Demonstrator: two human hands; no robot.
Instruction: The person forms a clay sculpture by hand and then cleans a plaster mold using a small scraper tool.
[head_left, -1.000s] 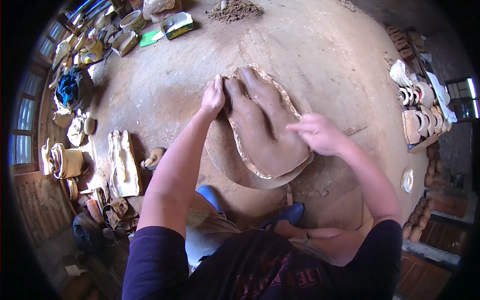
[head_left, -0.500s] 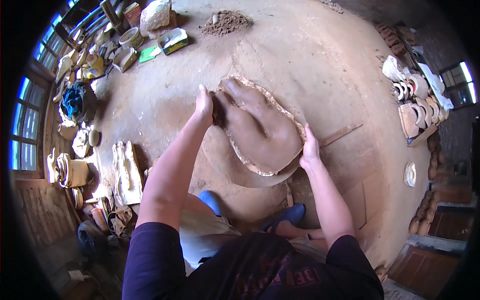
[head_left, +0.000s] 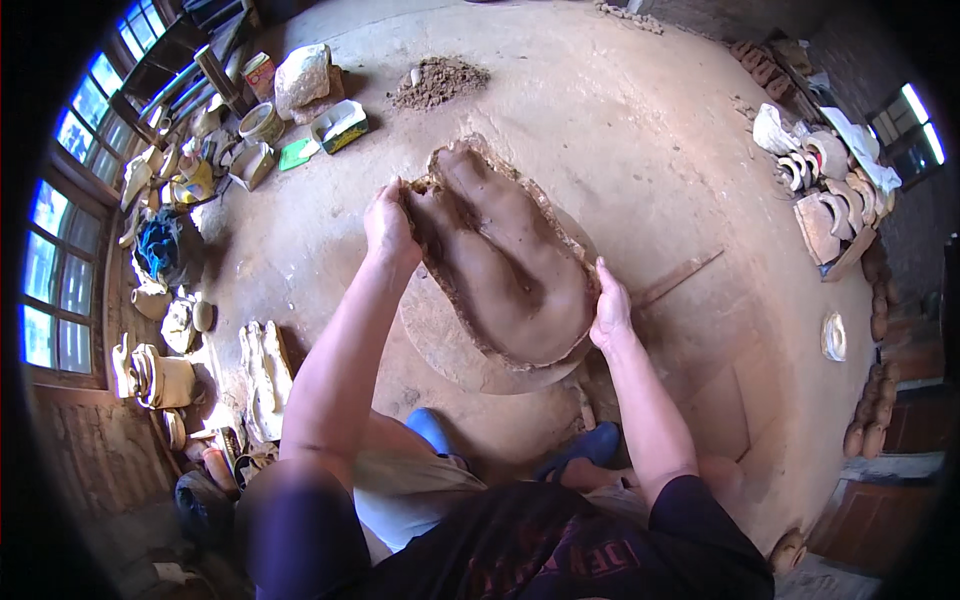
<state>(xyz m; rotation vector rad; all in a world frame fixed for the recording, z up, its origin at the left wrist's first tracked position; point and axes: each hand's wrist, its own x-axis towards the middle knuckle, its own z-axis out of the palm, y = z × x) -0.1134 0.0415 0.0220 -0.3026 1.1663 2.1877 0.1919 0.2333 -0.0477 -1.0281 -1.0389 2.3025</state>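
Between my two hands is a long plaster mould (head_left: 520,250) with a rough, crusty rim. Smooth wet brown clay lines it, pressed into a hollow with two lobes at the far end. My left hand (head_left: 390,228) grips its far left edge, and the fingers go out of sight underneath. At the near right edge my right hand (head_left: 611,308) clasps the rim, thumb up along the side. Beneath the mould shows part of a round, flat disc (head_left: 432,345) coated in clay. Whether the mould touches the disc is hard to see.
A stick (head_left: 680,277) lies right of the disc. Beyond is a heap of crumbled clay (head_left: 438,83). A two-channel mould half (head_left: 264,380) stands left, near a blue cloth (head_left: 157,245). Curved mould pieces (head_left: 840,215) are stacked at right. My blue shoes (head_left: 590,447) are close below.
The mould has shifted a little to the left with both hands still on it. It has also tipped, and its rim now looks darker. The view itself has moved slightly.
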